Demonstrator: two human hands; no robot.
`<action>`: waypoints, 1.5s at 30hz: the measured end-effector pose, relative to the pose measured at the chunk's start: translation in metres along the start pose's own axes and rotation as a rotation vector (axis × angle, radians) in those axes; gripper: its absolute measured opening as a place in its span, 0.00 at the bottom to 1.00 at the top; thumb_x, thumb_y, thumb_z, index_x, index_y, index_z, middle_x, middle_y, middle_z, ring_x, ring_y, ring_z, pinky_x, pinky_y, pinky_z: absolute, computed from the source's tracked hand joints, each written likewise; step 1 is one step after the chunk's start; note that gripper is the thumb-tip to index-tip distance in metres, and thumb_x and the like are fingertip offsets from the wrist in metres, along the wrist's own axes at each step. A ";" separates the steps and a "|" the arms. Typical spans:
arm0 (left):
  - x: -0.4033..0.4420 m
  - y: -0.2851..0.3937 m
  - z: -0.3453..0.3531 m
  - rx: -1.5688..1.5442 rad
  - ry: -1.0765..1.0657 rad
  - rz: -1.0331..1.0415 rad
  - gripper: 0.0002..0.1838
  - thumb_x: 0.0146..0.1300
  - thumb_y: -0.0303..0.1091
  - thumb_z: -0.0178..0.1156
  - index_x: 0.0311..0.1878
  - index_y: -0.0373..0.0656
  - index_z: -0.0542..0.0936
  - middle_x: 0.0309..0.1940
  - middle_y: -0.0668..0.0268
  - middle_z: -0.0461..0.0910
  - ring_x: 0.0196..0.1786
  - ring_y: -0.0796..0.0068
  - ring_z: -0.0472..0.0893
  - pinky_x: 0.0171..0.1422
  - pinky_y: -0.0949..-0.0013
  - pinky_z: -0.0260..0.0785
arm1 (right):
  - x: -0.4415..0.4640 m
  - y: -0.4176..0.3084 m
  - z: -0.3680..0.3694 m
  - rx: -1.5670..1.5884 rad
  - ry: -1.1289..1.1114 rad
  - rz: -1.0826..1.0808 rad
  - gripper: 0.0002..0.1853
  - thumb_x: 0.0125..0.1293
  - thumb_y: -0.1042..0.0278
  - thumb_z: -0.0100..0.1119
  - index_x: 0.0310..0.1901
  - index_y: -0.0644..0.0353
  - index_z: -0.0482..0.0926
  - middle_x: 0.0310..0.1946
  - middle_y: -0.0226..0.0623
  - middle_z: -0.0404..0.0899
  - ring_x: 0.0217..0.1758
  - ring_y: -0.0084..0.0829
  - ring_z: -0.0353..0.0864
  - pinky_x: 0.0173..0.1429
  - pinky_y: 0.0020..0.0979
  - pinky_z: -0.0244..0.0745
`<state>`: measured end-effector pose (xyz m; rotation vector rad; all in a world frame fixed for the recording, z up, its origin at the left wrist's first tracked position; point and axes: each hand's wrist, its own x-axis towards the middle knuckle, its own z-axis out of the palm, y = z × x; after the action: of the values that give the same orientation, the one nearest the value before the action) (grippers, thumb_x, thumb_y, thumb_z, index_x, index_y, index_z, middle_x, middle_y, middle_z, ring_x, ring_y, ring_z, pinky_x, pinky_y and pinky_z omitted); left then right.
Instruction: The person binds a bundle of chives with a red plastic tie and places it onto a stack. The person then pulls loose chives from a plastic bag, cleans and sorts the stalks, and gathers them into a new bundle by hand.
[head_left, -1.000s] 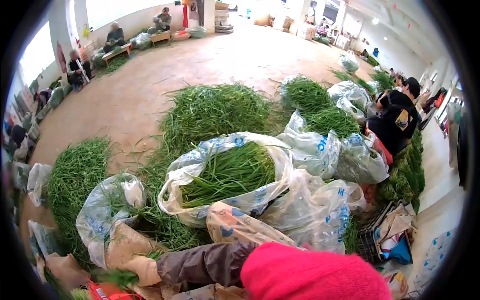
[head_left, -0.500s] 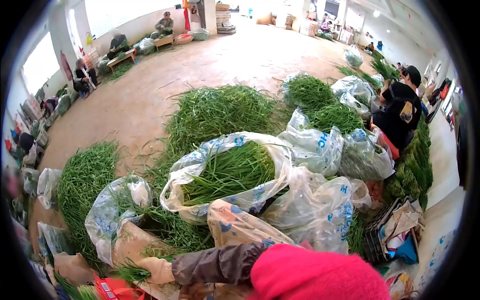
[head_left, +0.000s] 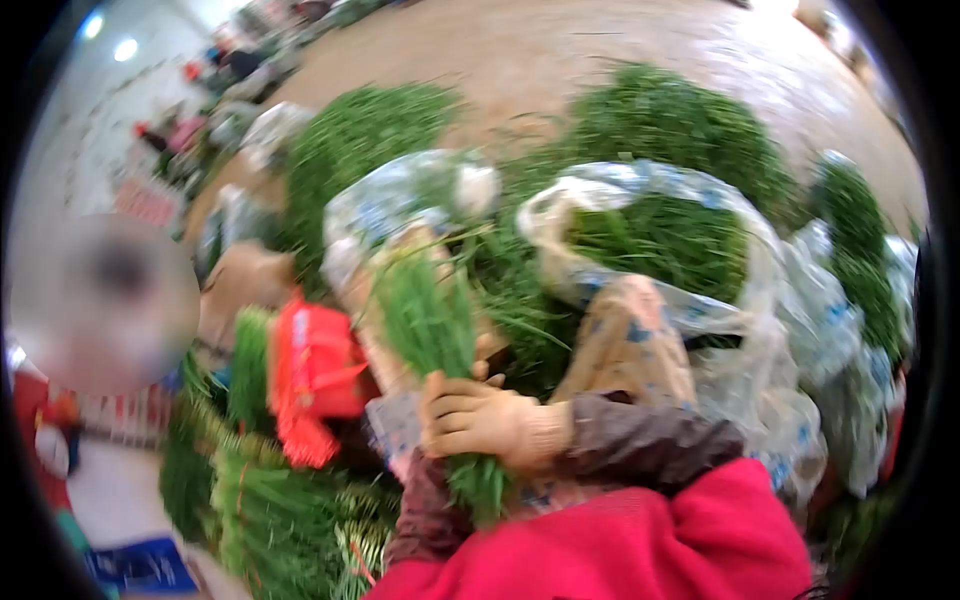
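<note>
My right hand (head_left: 495, 422), in a tan knitted glove under a dark sleeve, is wrapped across the front of a bunch of chive-like greens (head_left: 425, 310). The long leaves stand up above the fingers, and the lower ends hang below. My left hand (head_left: 488, 350) is mostly hidden behind the bunch; what seem to be its fingertips curl round the far side. The bunch is over my lap, in front of my pink top. Just left of it lies a bright red plastic bag or packet (head_left: 318, 360). Motion blurs the view.
A large plastic bag (head_left: 540, 215) full of loose greens stands ahead, with a smaller one (head_left: 350, 215) beside it. Heaps of greens (head_left: 680, 120) cover the floor beyond. Tied bundles (head_left: 290, 520) lie at lower left, near a blurred person (head_left: 105, 300).
My view has swung left and down. The right hand, earlier low on the greens at the left, is now raised over my lap around a bunch. The left sleeve has come into view.
</note>
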<state>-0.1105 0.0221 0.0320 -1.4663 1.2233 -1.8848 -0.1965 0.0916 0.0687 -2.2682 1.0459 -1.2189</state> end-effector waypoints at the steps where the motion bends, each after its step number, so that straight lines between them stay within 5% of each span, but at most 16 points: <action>1: 0.001 0.003 0.006 0.179 -0.011 -0.081 0.24 0.67 0.40 0.59 0.60 0.35 0.70 0.44 0.64 0.78 0.47 0.67 0.77 0.55 0.59 0.71 | -0.002 -0.009 -0.008 0.019 -0.035 0.041 0.31 0.39 0.72 0.69 0.52 0.55 0.77 0.50 0.39 0.76 0.63 0.43 0.69 0.73 0.43 0.55; 3: 0.007 0.026 0.068 1.713 1.207 -0.336 0.25 0.69 0.38 0.57 0.64 0.34 0.68 0.45 0.65 0.79 0.40 0.74 0.76 0.46 0.70 0.72 | -0.013 -0.007 -0.018 0.581 -0.132 0.053 0.28 0.49 0.73 0.69 0.57 0.57 0.77 0.55 0.37 0.77 0.65 0.38 0.69 0.73 0.39 0.55; 5: 0.013 0.032 0.074 1.799 1.189 -0.290 0.26 0.65 0.32 0.60 0.63 0.32 0.68 0.46 0.64 0.79 0.32 0.79 0.68 0.38 0.74 0.67 | -0.034 -0.005 -0.015 1.165 -0.036 0.654 0.28 0.59 0.74 0.68 0.62 0.67 0.72 0.59 0.40 0.75 0.61 0.28 0.74 0.66 0.33 0.68; 10: 0.012 0.016 0.090 1.951 1.301 -0.537 0.28 0.57 0.34 0.66 0.57 0.28 0.73 0.44 0.61 0.79 0.27 0.79 0.67 0.32 0.75 0.62 | -0.039 0.043 0.033 1.321 0.167 0.946 0.39 0.63 0.60 0.67 0.71 0.53 0.56 0.58 0.31 0.74 0.59 0.28 0.74 0.54 0.33 0.74; 13: 0.005 0.007 0.101 2.093 1.495 -0.662 0.30 0.52 0.32 0.68 0.58 0.32 0.72 0.40 0.56 0.80 0.25 0.75 0.71 0.30 0.73 0.64 | -0.029 0.061 0.056 1.648 0.300 0.649 0.47 0.56 0.48 0.73 0.71 0.49 0.54 0.59 0.36 0.72 0.59 0.35 0.75 0.54 0.42 0.77; 17: -0.003 -0.008 0.106 2.149 1.592 -0.885 0.29 0.52 0.25 0.68 0.59 0.34 0.72 0.42 0.54 0.82 0.27 0.73 0.76 0.31 0.70 0.70 | -0.022 0.112 0.079 1.602 0.903 0.514 0.42 0.56 0.48 0.73 0.67 0.51 0.62 0.57 0.36 0.75 0.54 0.37 0.77 0.54 0.43 0.76; 24: -0.030 -0.024 0.131 2.018 1.768 -0.974 0.27 0.53 0.25 0.69 0.56 0.33 0.73 0.28 0.62 0.77 0.22 0.73 0.73 0.27 0.70 0.67 | -0.037 0.149 0.050 1.269 1.314 0.857 0.32 0.62 0.55 0.69 0.65 0.54 0.70 0.51 0.37 0.81 0.53 0.32 0.78 0.61 0.35 0.69; 26: -0.032 -0.032 0.133 1.943 1.822 -0.926 0.27 0.53 0.25 0.69 0.56 0.33 0.73 0.27 0.62 0.77 0.21 0.73 0.72 0.26 0.70 0.66 | -0.033 0.144 0.026 1.204 1.182 0.918 0.28 0.65 0.58 0.64 0.65 0.53 0.71 0.50 0.36 0.80 0.54 0.27 0.77 0.60 0.29 0.68; 29: -0.039 -0.040 0.142 1.818 1.922 -0.848 0.27 0.52 0.27 0.68 0.57 0.33 0.72 0.24 0.63 0.75 0.20 0.74 0.71 0.25 0.69 0.64 | -0.028 0.138 -0.004 0.787 1.013 1.320 0.14 0.71 0.61 0.53 0.52 0.58 0.80 0.34 0.31 0.81 0.31 0.25 0.78 0.35 0.27 0.72; 30: -0.042 -0.042 0.148 1.764 1.926 -0.865 0.28 0.52 0.27 0.67 0.57 0.32 0.72 0.23 0.62 0.75 0.20 0.74 0.70 0.25 0.70 0.63 | -0.048 0.170 0.012 1.017 1.139 1.158 0.13 0.73 0.62 0.47 0.45 0.57 0.81 0.27 0.28 0.78 0.22 0.23 0.72 0.23 0.27 0.65; 37: -0.053 -0.062 0.167 1.492 1.954 -0.700 0.32 0.53 0.26 0.67 0.62 0.33 0.70 0.29 0.63 0.78 0.21 0.77 0.68 0.26 0.73 0.63 | -0.103 0.235 -0.021 1.152 1.597 1.059 0.12 0.71 0.69 0.42 0.44 0.60 0.78 0.24 0.24 0.72 0.17 0.20 0.65 0.18 0.25 0.62; 41: -0.036 -0.073 0.158 1.575 2.028 -0.614 0.33 0.52 0.27 0.68 0.62 0.33 0.70 0.28 0.61 0.77 0.19 0.78 0.68 0.23 0.73 0.61 | -0.045 0.153 -0.068 0.732 0.966 1.124 0.13 0.70 0.68 0.47 0.49 0.55 0.82 0.35 0.31 0.81 0.15 0.15 0.61 0.16 0.23 0.62; 42: -0.032 -0.069 0.157 1.602 2.046 -0.675 0.33 0.51 0.27 0.69 0.62 0.33 0.70 0.31 0.61 0.78 0.20 0.78 0.69 0.24 0.73 0.62 | -0.017 0.124 -0.072 0.533 0.623 1.158 0.13 0.70 0.69 0.49 0.49 0.55 0.82 0.42 0.33 0.84 0.21 0.19 0.72 0.26 0.22 0.74; 43: -0.029 -0.066 0.157 1.625 2.066 -0.742 0.33 0.51 0.28 0.69 0.62 0.34 0.71 0.34 0.61 0.78 0.20 0.78 0.71 0.24 0.73 0.63 | -0.005 0.112 -0.051 0.425 0.426 0.887 0.14 0.68 0.68 0.52 0.53 0.52 0.80 0.47 0.30 0.84 0.37 0.25 0.83 0.43 0.27 0.81; 44: -0.033 -0.053 0.167 1.691 2.102 -0.866 0.31 0.52 0.29 0.69 0.61 0.36 0.72 0.37 0.61 0.78 0.23 0.76 0.74 0.26 0.72 0.67 | 0.004 0.096 -0.036 0.653 0.217 0.655 0.17 0.66 0.66 0.55 0.57 0.49 0.79 0.49 0.33 0.83 0.53 0.33 0.82 0.58 0.33 0.77; 45: -0.037 -0.043 0.168 1.688 2.102 -0.880 0.31 0.52 0.29 0.69 0.61 0.36 0.72 0.37 0.61 0.78 0.23 0.76 0.74 0.26 0.72 0.67 | 0.027 0.061 -0.029 0.207 -0.061 0.537 0.22 0.63 0.66 0.57 0.60 0.48 0.76 0.53 0.39 0.81 0.52 0.38 0.83 0.59 0.35 0.78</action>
<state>0.0650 0.0112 0.0561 1.4961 -1.1882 -2.9549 -0.2376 0.0317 0.0633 -1.7006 1.3219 -0.9692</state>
